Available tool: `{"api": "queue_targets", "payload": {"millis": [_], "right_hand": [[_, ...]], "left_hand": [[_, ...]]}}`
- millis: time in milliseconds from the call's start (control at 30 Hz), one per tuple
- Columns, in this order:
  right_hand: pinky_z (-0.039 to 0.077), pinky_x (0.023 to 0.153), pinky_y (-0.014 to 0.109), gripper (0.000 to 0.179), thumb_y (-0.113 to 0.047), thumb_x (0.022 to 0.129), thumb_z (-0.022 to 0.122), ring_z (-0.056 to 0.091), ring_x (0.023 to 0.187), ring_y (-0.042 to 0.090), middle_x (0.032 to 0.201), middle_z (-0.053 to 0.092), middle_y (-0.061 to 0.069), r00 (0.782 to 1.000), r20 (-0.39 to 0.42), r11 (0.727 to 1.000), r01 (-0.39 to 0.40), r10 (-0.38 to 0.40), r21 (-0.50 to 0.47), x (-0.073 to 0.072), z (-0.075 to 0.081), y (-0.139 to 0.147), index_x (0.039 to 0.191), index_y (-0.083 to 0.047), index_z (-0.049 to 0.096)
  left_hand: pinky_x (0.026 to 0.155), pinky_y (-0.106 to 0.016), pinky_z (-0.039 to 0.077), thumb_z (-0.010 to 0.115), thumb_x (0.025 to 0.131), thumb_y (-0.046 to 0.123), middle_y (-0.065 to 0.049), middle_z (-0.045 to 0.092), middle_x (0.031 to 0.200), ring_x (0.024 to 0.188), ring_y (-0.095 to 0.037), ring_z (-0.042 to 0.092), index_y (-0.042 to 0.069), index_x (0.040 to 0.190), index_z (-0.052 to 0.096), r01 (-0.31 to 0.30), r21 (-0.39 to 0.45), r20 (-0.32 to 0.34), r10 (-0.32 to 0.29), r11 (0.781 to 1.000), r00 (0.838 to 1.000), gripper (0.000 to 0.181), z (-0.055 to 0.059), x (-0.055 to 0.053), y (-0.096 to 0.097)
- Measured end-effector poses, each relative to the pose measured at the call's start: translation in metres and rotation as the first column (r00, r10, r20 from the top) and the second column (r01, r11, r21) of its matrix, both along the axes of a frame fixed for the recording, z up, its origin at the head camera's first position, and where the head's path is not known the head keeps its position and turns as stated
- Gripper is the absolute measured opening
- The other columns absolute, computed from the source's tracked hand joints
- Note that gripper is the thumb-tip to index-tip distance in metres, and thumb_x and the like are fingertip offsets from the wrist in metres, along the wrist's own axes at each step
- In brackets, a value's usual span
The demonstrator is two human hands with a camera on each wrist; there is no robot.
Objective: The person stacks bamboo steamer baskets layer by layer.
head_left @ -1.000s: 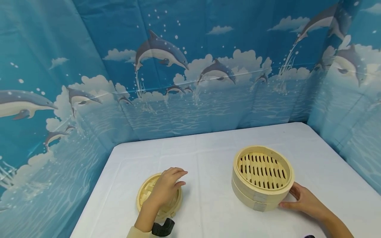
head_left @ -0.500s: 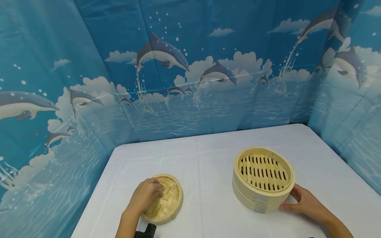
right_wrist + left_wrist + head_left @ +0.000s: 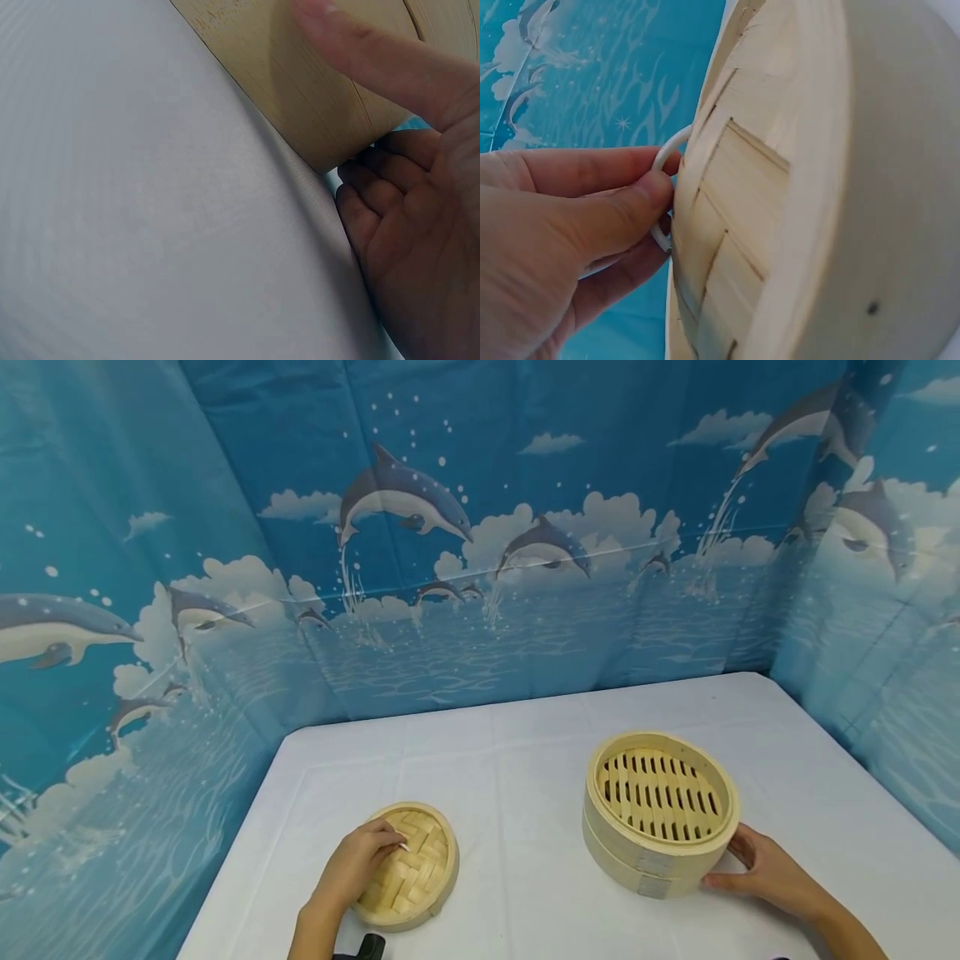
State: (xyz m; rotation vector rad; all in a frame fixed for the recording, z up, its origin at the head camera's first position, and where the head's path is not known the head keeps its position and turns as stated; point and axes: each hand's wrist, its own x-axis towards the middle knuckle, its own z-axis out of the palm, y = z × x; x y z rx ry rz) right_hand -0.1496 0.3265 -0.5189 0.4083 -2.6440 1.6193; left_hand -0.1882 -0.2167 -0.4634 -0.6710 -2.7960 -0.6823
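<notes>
A round woven bamboo steamer lid [image 3: 420, 868] lies on the table at left in the head view. My left hand [image 3: 348, 864] is over its left side. The left wrist view shows thumb and fingers pinching a white ring handle [image 3: 660, 159] on the lid's woven top [image 3: 735, 195]. To the right stands a bamboo steamer [image 3: 617, 842] of two stacked tiers, its slatted floor visible inside. My right hand [image 3: 772, 868] holds its lower right side. In the right wrist view the thumb lies along the steamer wall [image 3: 285, 82], while the curled fingers are partly hidden behind it.
White cloth covers the table [image 3: 517, 777]. A blue dolphin-print curtain [image 3: 525, 635] hangs behind the table and along both sides. A black strap [image 3: 367, 947] shows at my left wrist.
My left hand has moved left and down over the lid, from reaching across it to pinching the ring, which now stands up. My right hand and the steamer have stayed put.
</notes>
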Motion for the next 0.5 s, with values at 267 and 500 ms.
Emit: {"api": "queue_targets", "payload": {"millis": [267,500], "right_hand": [[0.029,0.084,0.001,0.083,-0.008,0.073,0.078,0.028,0.107,-0.022,0.132,0.04,-0.011,1.0,0.004,1.0,0.006,-0.006,0.02,-0.001,0.002,-0.001,0.136,0.011,0.028],[0.028,0.084,0.001,0.084,-0.011,0.073,0.078,0.027,0.106,-0.024,0.132,0.038,-0.013,0.999,0.029,0.999,0.019,-0.02,0.034,0.0,0.004,-0.001,0.138,0.009,0.028]], "left_hand": [[0.074,-0.022,0.05,0.067,0.08,0.0,0.012,0.057,0.085,0.082,-0.006,0.056,0.01,0.087,0.073,0.044,0.03,-0.079,-0.041,0.999,0.996,0.013,0.002,-0.003,0.004],[0.072,-0.022,0.051,0.067,0.08,-0.002,0.009,0.058,0.087,0.083,-0.008,0.057,0.009,0.088,0.072,0.121,0.081,-0.17,-0.106,0.989,0.98,0.015,0.038,-0.017,0.032]]}}
